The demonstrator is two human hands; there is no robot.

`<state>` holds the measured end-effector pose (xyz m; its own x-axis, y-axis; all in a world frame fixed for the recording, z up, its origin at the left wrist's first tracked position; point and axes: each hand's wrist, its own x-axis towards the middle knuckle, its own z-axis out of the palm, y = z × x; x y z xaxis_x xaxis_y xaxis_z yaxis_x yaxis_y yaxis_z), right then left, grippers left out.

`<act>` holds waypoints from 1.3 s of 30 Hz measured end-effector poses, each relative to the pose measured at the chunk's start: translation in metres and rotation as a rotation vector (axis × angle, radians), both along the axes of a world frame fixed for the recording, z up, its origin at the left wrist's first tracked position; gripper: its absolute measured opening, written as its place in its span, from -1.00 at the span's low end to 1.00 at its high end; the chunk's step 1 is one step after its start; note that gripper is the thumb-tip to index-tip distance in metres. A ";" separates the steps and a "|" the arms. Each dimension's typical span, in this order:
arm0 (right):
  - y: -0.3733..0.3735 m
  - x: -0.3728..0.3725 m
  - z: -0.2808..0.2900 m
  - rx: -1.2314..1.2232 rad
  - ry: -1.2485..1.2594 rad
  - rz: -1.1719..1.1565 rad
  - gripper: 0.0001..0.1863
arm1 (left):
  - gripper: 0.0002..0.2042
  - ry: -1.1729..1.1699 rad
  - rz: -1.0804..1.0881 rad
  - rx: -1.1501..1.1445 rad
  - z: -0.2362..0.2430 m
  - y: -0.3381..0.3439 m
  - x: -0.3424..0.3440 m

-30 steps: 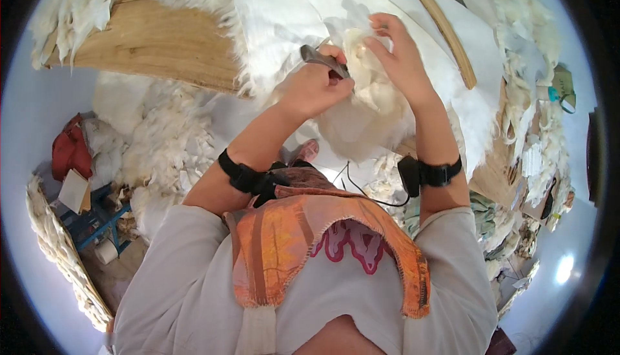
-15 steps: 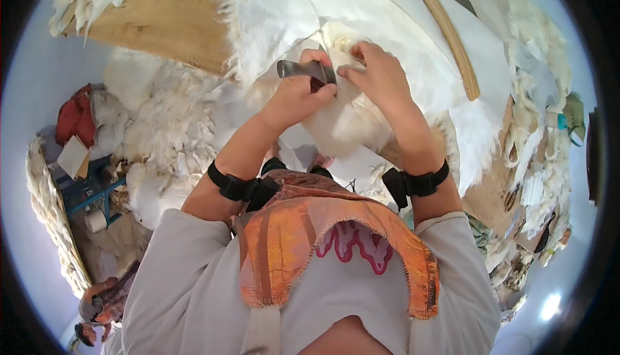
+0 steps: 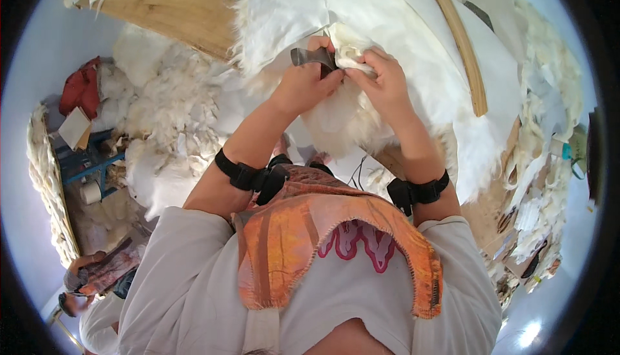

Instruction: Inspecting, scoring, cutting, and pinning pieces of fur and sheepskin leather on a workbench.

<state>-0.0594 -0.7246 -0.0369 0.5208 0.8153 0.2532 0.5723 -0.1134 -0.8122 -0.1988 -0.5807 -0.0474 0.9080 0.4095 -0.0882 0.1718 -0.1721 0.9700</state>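
My left hand [image 3: 309, 82] is wrapped round a dark, shiny hand tool [image 3: 305, 56] with a flared, rounded end; its exact kind does not show. The tool's other end lies against a white fur pelt [image 3: 336, 122], partly hidden by my fingers. Close beside it, my right hand [image 3: 386, 85] pinches a gathered, cream-white fold of the pelt [image 3: 349, 43] between thumb and fingers. Long fur hangs down below both hands. The two hands are almost touching at the fold.
A curved wooden strip [image 3: 460, 48] lies on the white hides to the right. Bare wooden board [image 3: 174, 9] shows at the far left. Piles of loose fleece [image 3: 174, 106] and a red bag [image 3: 80, 93] are on the left. Another person [image 3: 97, 274] is at the lower left.
My right hand has closed on the pelt and pulled up a fold beside the tool. My left hand with the tool has shifted slightly right. More of the people at lower left shows.
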 end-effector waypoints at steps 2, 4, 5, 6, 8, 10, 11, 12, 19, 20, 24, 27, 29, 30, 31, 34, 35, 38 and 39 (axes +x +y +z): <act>-0.002 -0.001 0.000 0.069 -0.003 -0.006 -0.71 | -0.60 0.000 -0.004 -0.005 -0.003 0.000 0.000; -0.003 -0.002 -0.001 0.057 -0.006 -0.020 -0.71 | -0.60 -0.044 -0.018 0.028 -0.005 -0.001 -0.001; -0.003 -0.002 -0.002 0.055 -0.005 -0.028 -0.70 | -0.60 -0.076 -0.030 0.069 -0.005 -0.001 -0.001; -0.003 -0.003 -0.004 0.079 0.007 -0.036 -0.70 | -0.60 -0.106 -0.041 0.109 -0.006 -0.002 -0.002; -0.002 -0.004 -0.009 0.126 0.028 -0.046 -0.70 | -0.60 -0.103 -0.038 0.121 -0.005 -0.004 -0.003; -0.001 -0.006 -0.013 0.205 0.028 -0.056 -0.70 | -0.60 -0.083 -0.039 0.183 -0.003 -0.007 -0.005; -0.002 -0.007 -0.015 0.246 0.025 -0.059 -0.70 | -0.60 -0.067 -0.042 0.240 -0.002 -0.008 -0.005; -0.003 -0.008 -0.016 0.228 0.033 -0.076 -0.70 | -0.60 -0.073 -0.047 0.307 -0.001 -0.010 -0.006; -0.018 -0.019 0.000 0.238 0.051 -0.120 -0.74 | -0.62 -0.024 -0.100 0.187 0.006 -0.029 -0.016; -0.020 -0.021 0.003 0.260 0.053 -0.126 -0.74 | -0.61 -0.035 -0.100 0.212 0.006 -0.031 -0.017; -0.033 -0.032 0.009 0.255 0.042 -0.183 -0.75 | -0.63 -0.077 -0.122 0.235 0.004 -0.037 -0.019; -0.043 -0.040 0.011 0.339 0.017 -0.249 -0.75 | -0.65 -0.094 -0.158 0.196 0.004 -0.038 -0.020; -0.048 -0.041 0.016 0.454 -0.023 -0.298 -0.75 | -0.64 -0.246 -0.206 0.460 0.003 -0.039 -0.020; -0.052 -0.039 0.020 0.528 0.160 -0.363 -0.75 | -0.64 -0.303 -0.218 0.567 0.003 -0.039 -0.021; -0.057 -0.035 0.026 0.597 0.347 -0.423 -0.74 | -0.63 -0.284 -0.210 0.610 0.003 -0.040 -0.022; -0.080 -0.009 0.048 0.757 0.516 -0.493 -0.72 | -0.62 -0.215 -0.156 0.642 0.002 -0.040 -0.025; -0.094 0.001 0.055 0.827 0.462 -0.445 -0.72 | -0.62 -0.186 -0.151 0.621 0.002 -0.040 -0.026; -0.145 0.045 0.068 0.112 0.166 -0.578 -0.66 | -0.61 -0.127 -0.165 0.473 0.001 -0.036 -0.025; -0.158 0.053 0.064 0.045 0.083 -0.603 -0.64 | -0.60 -0.113 -0.179 0.411 0.002 -0.033 -0.024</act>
